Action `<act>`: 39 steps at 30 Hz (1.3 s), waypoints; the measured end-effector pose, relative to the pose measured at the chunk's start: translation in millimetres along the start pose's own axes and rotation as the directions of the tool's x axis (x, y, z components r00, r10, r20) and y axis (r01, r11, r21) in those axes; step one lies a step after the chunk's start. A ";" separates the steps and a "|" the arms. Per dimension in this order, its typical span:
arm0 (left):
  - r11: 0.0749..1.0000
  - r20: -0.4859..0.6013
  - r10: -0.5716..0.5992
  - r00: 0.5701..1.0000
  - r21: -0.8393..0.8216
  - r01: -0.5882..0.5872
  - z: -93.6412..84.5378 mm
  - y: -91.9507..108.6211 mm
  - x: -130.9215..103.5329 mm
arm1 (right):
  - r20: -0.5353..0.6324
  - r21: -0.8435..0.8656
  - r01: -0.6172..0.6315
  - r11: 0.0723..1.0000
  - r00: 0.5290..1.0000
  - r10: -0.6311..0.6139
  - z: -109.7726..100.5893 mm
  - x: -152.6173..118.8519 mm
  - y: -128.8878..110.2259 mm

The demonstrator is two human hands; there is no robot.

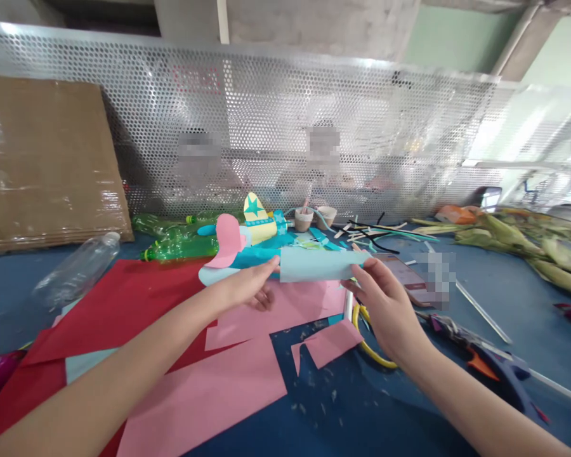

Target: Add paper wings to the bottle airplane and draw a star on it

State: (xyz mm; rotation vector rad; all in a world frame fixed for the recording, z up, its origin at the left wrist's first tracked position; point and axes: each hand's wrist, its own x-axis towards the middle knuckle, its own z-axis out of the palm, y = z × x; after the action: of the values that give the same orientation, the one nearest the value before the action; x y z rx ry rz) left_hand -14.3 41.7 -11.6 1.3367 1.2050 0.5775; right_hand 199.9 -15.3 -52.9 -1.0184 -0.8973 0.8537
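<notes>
A light blue craft sheet (316,264), curved lengthwise, is held up between my hands in the middle of the head view. My left hand (253,287) is closed at its left end, thumb on the edge and fingers curled below. My right hand (385,298) pinches the right end between thumb and fingers. Behind my left hand is a blue model body with a pink fin (227,241); whether the sheet touches it I cannot tell. Farther back stands a yellow and blue model plane (261,227), its tail bearing a star.
Pink sheets (209,400) and red sheets (118,311) cover the left side. Scissors with yellow handles (378,358) and a glue gun (485,355) lie at right, near a phone (404,279). Bottles (183,244), cups (303,219) and corn husks (518,241) line the perforated panel (276,108).
</notes>
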 end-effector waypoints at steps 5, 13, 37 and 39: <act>0.972 0.256 0.008 0.967 -0.229 0.053 6.7 16.8 -11.7 | -0.018 0.142 -0.012 0.990 1.000 0.014 2.5 2.6 -1.2; 0.936 0.177 0.266 0.948 -0.282 -0.210 8.6 22.2 -18.4 | -0.024 0.125 0.127 0.984 0.992 -0.125 3.8 1.1 -15.9; 0.781 -0.093 0.622 0.777 0.138 -0.609 -6.6 27.6 -33.0 | 0.379 0.103 -0.185 0.977 0.916 0.134 2.5 1.8 -22.8; 0.780 -0.084 0.609 0.789 0.244 -0.576 -8.0 26.5 -26.5 | 0.351 0.167 -0.195 0.967 0.928 0.126 2.7 3.4 -20.6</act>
State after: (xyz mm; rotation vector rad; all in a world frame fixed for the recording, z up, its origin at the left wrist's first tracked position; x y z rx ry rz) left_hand -22.5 27.5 23.0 1.9025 0.9664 1.0502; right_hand 202.1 -17.4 -32.2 -0.7896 -1.0010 1.2599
